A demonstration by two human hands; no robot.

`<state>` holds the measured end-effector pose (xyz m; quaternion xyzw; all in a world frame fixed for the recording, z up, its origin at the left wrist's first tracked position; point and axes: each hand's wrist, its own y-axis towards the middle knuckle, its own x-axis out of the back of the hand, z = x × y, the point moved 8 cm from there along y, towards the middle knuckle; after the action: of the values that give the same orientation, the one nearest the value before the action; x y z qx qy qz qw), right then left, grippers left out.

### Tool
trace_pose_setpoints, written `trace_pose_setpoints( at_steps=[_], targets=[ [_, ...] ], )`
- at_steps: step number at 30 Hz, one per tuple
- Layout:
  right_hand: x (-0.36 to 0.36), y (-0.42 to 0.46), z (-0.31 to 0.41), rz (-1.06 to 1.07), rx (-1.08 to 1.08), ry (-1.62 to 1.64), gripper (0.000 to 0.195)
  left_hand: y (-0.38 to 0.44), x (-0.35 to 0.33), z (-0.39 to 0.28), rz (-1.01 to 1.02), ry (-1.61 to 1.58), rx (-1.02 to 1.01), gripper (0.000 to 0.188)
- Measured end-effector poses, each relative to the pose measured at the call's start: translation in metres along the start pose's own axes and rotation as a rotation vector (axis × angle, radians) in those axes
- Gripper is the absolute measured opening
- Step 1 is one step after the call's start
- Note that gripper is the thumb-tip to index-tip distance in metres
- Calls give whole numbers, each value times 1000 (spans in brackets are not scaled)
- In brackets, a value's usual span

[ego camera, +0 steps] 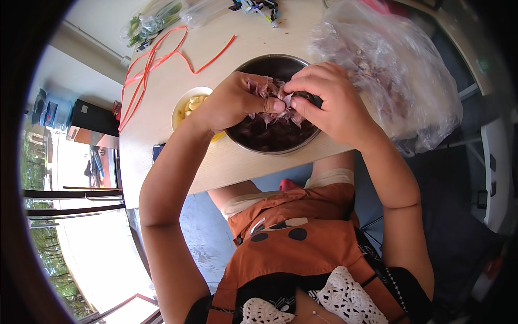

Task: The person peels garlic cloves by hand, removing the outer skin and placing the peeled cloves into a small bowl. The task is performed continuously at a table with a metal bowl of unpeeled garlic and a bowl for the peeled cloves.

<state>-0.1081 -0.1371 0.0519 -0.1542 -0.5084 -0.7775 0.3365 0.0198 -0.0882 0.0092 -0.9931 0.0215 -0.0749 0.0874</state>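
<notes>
A round metal bowl (279,152) stands near the table's front edge, with purplish garlic pieces in dark liquid inside it. Above the bowl, my left hand (226,99) grips a clump of purple-white garlic skins (263,87), thumb pressed toward the right fingertips. My right hand (327,95) pinches a piece of garlic skin (288,99) between thumb and fingers, close against the left thumb. Whether a clove is inside that skin cannot be seen. Peeled garlic cloves (195,103) lie in a pale bowl (176,113), partly hidden behind my left hand and wrist.
A large clear plastic bag (421,81) with more garlic bulges over the table's right side. Red plastic strapping (151,60) loops across the left. Bagged green vegetables (149,24) and toy bricks (259,8) lie at the back. A dark, phone-like object (158,151) sits by my left forearm.
</notes>
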Motion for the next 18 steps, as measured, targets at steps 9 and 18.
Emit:
trace_pose_setpoints(
  at_steps=[9,18],
  targets=[
    [-2,7,-47,-29,-322,319,13,3,-20,26,195,993,45,38],
    [-10,17,-42,159,-348,174,16,37,-67,70,744,1477,451,45]
  ],
)
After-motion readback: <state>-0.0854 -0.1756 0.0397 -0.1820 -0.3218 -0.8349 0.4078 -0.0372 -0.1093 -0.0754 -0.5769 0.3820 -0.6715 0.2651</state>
